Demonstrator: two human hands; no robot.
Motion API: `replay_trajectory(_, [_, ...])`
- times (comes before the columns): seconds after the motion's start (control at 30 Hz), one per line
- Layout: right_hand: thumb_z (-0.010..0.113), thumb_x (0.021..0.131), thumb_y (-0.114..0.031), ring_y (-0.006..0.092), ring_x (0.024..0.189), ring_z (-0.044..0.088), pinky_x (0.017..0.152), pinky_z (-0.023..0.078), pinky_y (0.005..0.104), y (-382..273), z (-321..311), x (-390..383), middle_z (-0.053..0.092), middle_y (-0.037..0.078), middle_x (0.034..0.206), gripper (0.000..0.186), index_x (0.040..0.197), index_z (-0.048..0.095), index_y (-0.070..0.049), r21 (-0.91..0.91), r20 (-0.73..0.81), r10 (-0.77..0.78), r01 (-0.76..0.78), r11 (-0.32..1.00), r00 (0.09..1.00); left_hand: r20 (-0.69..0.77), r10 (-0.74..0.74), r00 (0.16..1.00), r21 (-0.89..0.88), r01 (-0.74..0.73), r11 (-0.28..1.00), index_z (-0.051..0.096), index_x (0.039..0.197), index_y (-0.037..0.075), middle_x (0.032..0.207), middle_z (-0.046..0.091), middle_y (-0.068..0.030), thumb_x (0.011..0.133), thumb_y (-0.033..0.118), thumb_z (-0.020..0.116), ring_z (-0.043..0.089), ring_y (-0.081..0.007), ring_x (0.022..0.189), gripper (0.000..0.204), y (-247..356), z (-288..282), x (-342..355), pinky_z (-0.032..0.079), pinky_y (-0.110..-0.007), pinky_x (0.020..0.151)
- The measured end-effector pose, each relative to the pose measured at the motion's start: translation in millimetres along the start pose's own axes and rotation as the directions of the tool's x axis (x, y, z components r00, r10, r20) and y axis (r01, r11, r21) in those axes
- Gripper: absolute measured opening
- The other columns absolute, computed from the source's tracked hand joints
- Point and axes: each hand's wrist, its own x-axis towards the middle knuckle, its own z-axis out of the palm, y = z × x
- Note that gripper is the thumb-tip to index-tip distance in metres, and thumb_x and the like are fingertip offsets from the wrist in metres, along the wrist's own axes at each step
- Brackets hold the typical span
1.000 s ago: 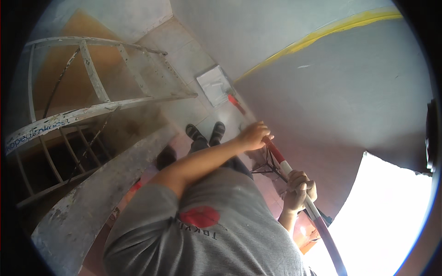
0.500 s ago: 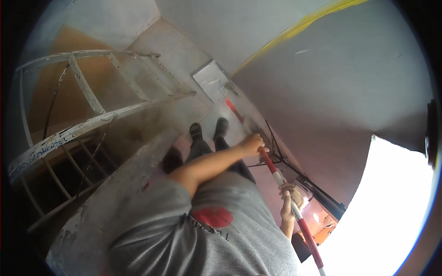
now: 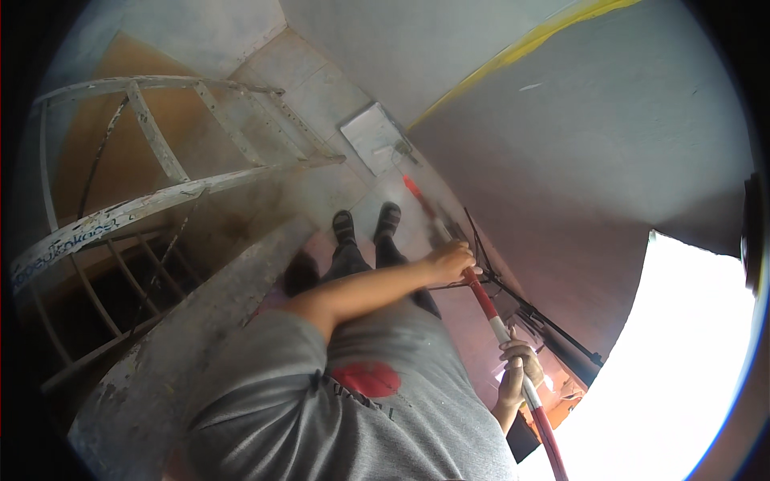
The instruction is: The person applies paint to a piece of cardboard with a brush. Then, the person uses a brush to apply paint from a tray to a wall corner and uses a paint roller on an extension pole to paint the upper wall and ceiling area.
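Observation:
A long red-and-white striped pole [image 3: 485, 305] slants from the floor area ahead down to the lower right. My left hand [image 3: 451, 263] is closed round its upper part, with my arm reaching across my body. Lower down, my right hand [image 3: 520, 369] grips the pole near a white band, fingers wrapped about it. The pole's far end shows a bright red section near a white tray [image 3: 370, 132] on the floor. Small items too blurred to name lie in that tray.
A paint-spattered ladder [image 3: 160, 151] stands at the left, by a brown board [image 3: 108, 136]. The grey wall [image 3: 609, 136] on the right carries a yellow strip [image 3: 521, 53]. Along its foot lies a dark metal frame [image 3: 545, 321]. Bright light fills an opening [image 3: 666, 345] at lower right.
Both my hands and the pole have shifted slightly right and toward me. The grip of each hand on the pole looks the same.

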Motion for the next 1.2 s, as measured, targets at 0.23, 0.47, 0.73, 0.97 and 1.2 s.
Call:
replay_trajectory(0.23, [0.056,0.097,-0.014,0.0279,0.088,0.067,0.105,0.050,0.0540,38,42,4,0.064,0.016,0.078,0.036,0.066,0.051,0.002,-0.078,-0.012,0.005,-0.006,0.997,1.000,-0.144,0.047,0.988,0.080,-0.035,0.996,0.057,0.061,0.008,0.066,0.059,-0.0105,0.093,0.034,0.069,0.058,-0.0320,0.074,0.043,-50,-10,-8,0.046,-0.044,0.074])
replay_trajectory(0.47, [0.056,0.099,-0.014,0.0280,0.086,0.068,0.105,0.049,0.0578,38,45,-12,0.063,0.015,0.075,0.038,0.065,0.053,0.002,-0.113,-0.008,0.105,-0.105,0.988,0.994,0.166,-0.175,0.971,0.091,0.162,0.983,0.071,0.070,0.011,0.076,0.068,-0.0074,0.093,0.038,0.069,0.062,-0.0296,0.088,0.035,-63,23,-36,0.048,-0.045,0.082])
replay_trajectory(0.73, [0.059,0.102,-0.027,0.0285,0.085,0.067,0.106,0.048,0.0590,23,22,-2,0.063,0.016,0.074,0.046,0.066,0.051,0.000,0.026,-0.071,-0.003,0.005,1.000,0.997,0.101,-0.102,0.990,0.098,0.092,0.991,0.069,0.069,0.010,0.075,0.068,-0.0086,0.093,0.036,0.068,0.062,-0.0313,0.083,0.036,-23,-5,-7,0.047,-0.044,0.083])
replay_trajectory(0.97, [0.058,0.102,-0.023,0.0290,0.087,0.068,0.106,0.049,0.0586,38,43,11,0.063,0.016,0.076,0.043,0.067,0.052,0.001,0.020,-0.063,-0.035,0.037,0.999,0.997,-0.047,-0.027,0.999,0.120,0.033,0.992,0.060,0.062,0.008,0.068,0.063,-0.0105,0.094,0.036,0.068,0.060,-0.0315,0.076,0.043,-53,-18,0,0.047,-0.043,0.079])
replay_trajectory(1.2, [0.053,0.100,-0.016,0.0252,0.081,0.064,0.096,0.054,0.0483,45,43,0,0.060,0.014,0.073,0.039,0.066,0.050,0.003,-0.105,-0.020,0.053,-0.055,0.993,0.998,0.209,-0.237,0.949,0.103,0.220,0.970,0.071,0.069,0.010,0.078,0.069,-0.0110,0.093,0.039,0.069,0.065,-0.0308,0.090,0.037,-60,9,-19,0.049,-0.046,0.085])
